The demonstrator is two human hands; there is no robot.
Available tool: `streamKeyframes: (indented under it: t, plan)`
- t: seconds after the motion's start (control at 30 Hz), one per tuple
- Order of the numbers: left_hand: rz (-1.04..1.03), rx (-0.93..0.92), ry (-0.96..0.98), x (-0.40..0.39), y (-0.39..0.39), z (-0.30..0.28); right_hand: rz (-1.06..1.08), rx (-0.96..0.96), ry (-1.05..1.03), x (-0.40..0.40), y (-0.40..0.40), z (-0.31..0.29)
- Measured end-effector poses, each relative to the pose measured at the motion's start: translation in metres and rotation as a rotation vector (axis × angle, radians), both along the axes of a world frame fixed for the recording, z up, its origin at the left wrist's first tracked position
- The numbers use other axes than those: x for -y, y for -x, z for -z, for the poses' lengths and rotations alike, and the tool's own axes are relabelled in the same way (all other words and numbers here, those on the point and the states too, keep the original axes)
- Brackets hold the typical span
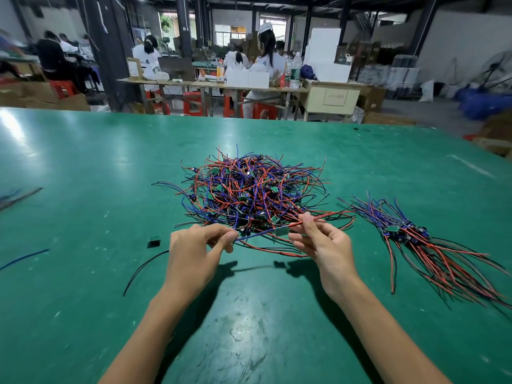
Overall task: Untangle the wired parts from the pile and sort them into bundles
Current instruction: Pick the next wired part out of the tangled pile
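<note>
both hands (194, 253) (321, 245) pinch one wired part (281, 231), seemingly taut.

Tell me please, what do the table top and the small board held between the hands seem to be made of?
Table top: probably a green rubber or vinyl mat, smooth and half-glossy; it reflects the lamps and shows scuffs.
Small board: likely a green printed circuit board, flat and rigid-looking, with thin plastic-coated wires leaving both ends, pinched by the left hand and right hand.

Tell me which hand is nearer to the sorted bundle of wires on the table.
Right. The right hand is just left of the bundle, apart from it; the left hand is farther left, beyond the right hand.
</note>
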State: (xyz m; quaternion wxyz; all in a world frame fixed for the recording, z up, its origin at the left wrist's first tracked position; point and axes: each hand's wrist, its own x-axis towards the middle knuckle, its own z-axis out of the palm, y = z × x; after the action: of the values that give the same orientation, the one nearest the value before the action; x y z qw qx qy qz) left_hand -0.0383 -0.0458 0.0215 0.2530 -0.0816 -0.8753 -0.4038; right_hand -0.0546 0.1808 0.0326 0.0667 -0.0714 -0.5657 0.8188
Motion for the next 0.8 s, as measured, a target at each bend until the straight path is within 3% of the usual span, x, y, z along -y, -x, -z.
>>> streamKeyframes:
  t: [0.37, 0.8]
  plan:
    - [-0.002, 0.001, 0.032, -0.0011, -0.0016, -0.0018, -0.034, 0.061, 0.064, -0.0018, -0.0006, 0.0003]
    - [0.043, 0.004, -0.01, 0.001, 0.0001, 0.0027, -0.066, 0.079, -0.025, -0.0036, 0.0001, 0.0034]
